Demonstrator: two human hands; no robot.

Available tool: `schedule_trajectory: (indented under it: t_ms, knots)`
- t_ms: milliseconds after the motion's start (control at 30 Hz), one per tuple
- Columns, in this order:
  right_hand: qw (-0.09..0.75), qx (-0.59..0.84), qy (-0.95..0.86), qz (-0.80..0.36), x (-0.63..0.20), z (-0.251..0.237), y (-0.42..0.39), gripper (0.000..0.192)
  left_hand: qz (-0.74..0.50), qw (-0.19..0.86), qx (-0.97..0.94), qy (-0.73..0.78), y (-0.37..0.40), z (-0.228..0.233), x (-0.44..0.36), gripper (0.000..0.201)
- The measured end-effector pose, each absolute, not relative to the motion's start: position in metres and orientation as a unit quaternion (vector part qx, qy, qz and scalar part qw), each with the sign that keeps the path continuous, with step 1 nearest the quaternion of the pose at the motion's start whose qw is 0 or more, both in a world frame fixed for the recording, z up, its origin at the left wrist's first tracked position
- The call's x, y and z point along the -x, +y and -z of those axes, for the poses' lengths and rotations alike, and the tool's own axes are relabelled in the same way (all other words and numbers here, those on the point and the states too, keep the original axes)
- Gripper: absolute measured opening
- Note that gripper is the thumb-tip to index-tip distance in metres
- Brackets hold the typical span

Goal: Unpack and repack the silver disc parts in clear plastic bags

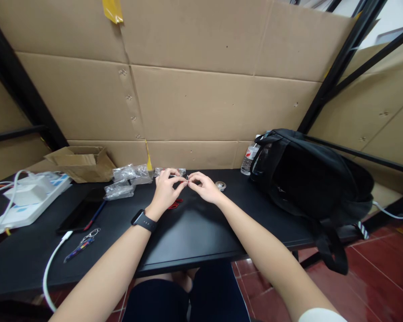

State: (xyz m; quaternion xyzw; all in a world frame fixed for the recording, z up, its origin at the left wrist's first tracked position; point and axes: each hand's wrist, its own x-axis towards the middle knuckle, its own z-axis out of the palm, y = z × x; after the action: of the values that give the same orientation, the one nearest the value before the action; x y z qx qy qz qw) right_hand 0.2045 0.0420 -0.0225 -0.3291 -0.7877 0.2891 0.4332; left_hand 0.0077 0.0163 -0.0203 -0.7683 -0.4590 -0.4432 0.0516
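Above the black desk (195, 237), my left hand (166, 188) and my right hand (205, 187) meet fingertip to fingertip. Both are closed in a pinch around something small that I cannot make out; a thin pale bit of it shows between the fingers. Red cord (175, 204) lies loosely on the desk just below my left hand. Right of my right hand is a small roll of clear tape (220, 185). Behind my left hand, a clear plastic packet (159, 171) is partly hidden by the fingers.
More clear plastic packets (132, 173) lie beside an open brown paper bag (83, 163). At left are a power strip (36, 203), a dark tablet (82, 210), a pen (96, 214) and a keyring (82, 245). A water bottle (248, 161) and black backpack (309, 179) stand at right.
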Motion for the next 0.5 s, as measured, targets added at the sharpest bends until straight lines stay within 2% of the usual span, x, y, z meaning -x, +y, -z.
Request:
schedule_trajectory:
  t_ms: [167,333,500]
  knots:
    - [0.424,0.355,-0.800,-0.232,-0.212,0.024,0.047,0.008,0.397,0.042,0.783,-0.477,0.018,0.020,-0.003,0.013]
    - [0.304,0.409,-0.855,-0.089,-0.234,0.018,0.048,0.004,0.256,-0.003,0.836,-0.485,0.025,0.023,0.013,0.013]
    - [0.214,0.436,-0.870,-0.082,-0.248,0.012,0.051,0.006,0.171,-0.043,0.868,-0.464,0.030,0.027,0.023,0.011]
